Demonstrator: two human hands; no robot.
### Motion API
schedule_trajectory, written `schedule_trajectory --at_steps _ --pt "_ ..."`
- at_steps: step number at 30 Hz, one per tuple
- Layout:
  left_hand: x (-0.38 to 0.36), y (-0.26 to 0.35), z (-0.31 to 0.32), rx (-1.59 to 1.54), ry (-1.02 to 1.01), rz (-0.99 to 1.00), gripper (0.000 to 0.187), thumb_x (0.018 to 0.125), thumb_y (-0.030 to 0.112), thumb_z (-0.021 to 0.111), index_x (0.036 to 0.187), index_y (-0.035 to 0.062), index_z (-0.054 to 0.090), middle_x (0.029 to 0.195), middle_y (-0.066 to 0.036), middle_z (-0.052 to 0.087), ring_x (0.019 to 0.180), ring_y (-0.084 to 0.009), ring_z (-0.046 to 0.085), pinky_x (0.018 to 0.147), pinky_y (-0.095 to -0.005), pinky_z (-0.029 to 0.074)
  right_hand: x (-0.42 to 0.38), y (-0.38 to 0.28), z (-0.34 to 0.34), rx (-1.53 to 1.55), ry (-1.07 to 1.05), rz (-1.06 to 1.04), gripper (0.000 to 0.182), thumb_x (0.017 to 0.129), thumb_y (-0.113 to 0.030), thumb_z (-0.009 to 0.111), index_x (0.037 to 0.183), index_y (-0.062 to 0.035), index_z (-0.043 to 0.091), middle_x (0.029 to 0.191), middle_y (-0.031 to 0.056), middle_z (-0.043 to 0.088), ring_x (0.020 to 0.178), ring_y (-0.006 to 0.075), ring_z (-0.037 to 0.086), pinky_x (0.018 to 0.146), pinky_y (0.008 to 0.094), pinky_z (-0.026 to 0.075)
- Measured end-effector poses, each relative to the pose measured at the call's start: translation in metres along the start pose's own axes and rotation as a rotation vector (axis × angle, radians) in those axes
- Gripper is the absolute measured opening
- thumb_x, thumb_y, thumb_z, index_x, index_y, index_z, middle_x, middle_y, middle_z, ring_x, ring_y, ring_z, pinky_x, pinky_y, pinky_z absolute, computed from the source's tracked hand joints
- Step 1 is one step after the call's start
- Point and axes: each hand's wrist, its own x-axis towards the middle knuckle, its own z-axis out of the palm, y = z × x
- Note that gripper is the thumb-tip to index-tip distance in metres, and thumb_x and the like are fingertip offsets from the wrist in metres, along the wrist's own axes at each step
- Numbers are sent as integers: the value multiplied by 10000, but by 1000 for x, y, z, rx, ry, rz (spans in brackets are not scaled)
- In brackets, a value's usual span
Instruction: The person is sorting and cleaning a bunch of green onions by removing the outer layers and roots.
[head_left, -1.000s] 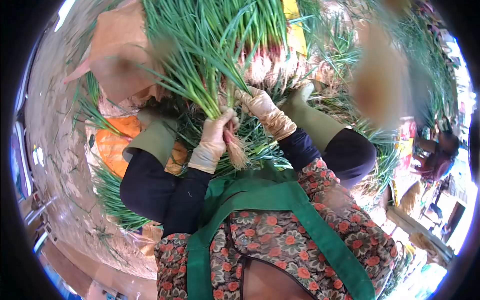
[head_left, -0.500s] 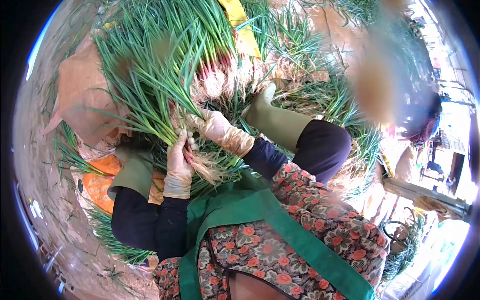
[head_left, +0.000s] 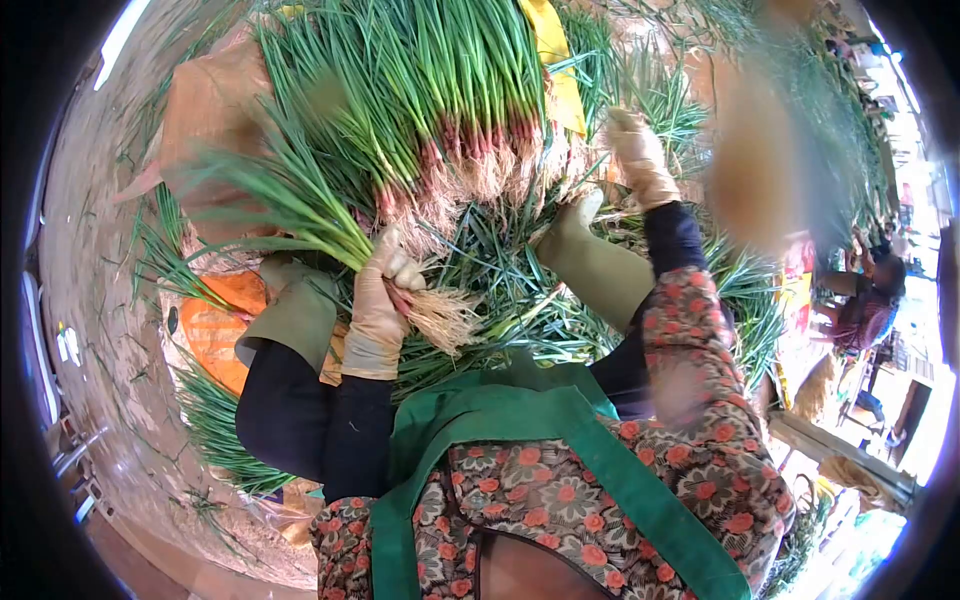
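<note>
My left hand (head_left: 382, 290), in a pale glove, is wrapped round a bunch of green garlic (head_left: 335, 225). Its leaves point up and left, while the reddish bases and pale stringy roots stick out to the right below my fingers. My right hand (head_left: 638, 160), gloved too, is stretched out beyond my right boot, at the edge of loose green garlic (head_left: 660, 105). Its fingers are smeared, so I cannot tell if they hold anything. Ahead lies a big heap of green garlic (head_left: 440, 90), roots towards me.
Green rubber boots (head_left: 590, 240) stand on either side of a litter of leaves (head_left: 500, 270). A yellow strip (head_left: 555, 65) lies by the heap. On the left are a tan sack (head_left: 205, 130) and an orange sack (head_left: 215, 335). Another person (head_left: 865, 300) is at the far right.
My right hand has left the bunch and moved far to the right and forward. The left hand keeps its grip on the bunch, whose leaves have swung lower to the left.
</note>
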Motion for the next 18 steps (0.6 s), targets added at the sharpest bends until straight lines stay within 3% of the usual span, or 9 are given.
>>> schedule_trajectory --at_steps 1,4,5,7,10,11,14,17,18 --pt "4 -4 -6 -9 -4 -41 150 882 204 590 993 117 539 563 60 327 487 -72 330 469 -217 323 5 6 42 353 -142 142 353 852 -298 574 1109 -57 602 1003 115 650 932 225 604 819 318 454" --pt "3 -13 1 66 112 -65 139 873 192 599 986 120 561 561 52 362 486 -94 375 479 -236 350 1 -89 109 30 -306 108 577 836 -430 576 1253 -41 485 1047 193 626 1011 299 581 896 338 428" --pt "2 -15 5 104 166 -53 123 875 188 596 972 120 566 563 51 377 490 -100 395 482 -243 359 5 -97 132 -117 -155 23 673 817 -458 589 1309 -35 414 1051 201 621 1038 320 569 902 349 427" --pt "5 -16 0 162 132 -22 132 880 182 585 993 118 562 603 42 421 526 -111 432 499 -264 387 18 -112 157 -310 -80 124 567 790 -414 617 1205 -39 520 1009 205 630 989 333 590 856 378 452" --pt "6 -18 7 262 169 21 173 887 164 569 1045 98 543 684 20 450 614 -120 460 564 -271 424 30 -112 149 -69 -231 151 405 772 -347 625 1036 -41 610 928 202 641 881 340 615 799 389 473" --pt "5 -18 11 263 194 25 183 884 152 571 1054 91 542 742 2 496 673 -136 504 616 -287 458 18 -130 135 47 -134 151 263 748 -260 641 890 -39 638 849 191 645 781 300 632 740 365 489" --pt "8 -24 6 293 218 43 199 864 96 586 1056 65 541 936 -67 612 886 -197 609 804 -346 528 -39 -150 122 222 -364 54 229 806 -207 652 958 -36 644 792 75 651 722 156 601 681 290 492" --pt "22 -40 -32 302 156 54 187 851 82 600 1029 64 542 936 -73 611 864 -201 610 781 -362 531 -109 -176 123 432 -646 30 239 830 -207 655 999 -40 631 810 59 639 751 145 581 710 278 483" --pt "21 -39 -33 351 184 73 148 849 76 600 985 69 544 917 -72 608 842 -200 609 754 -361 532 -121 -167 137 340 -577 -24 197 843 -155 631 1007 -44 631 844 75 640 810 141 583 758 270 480"
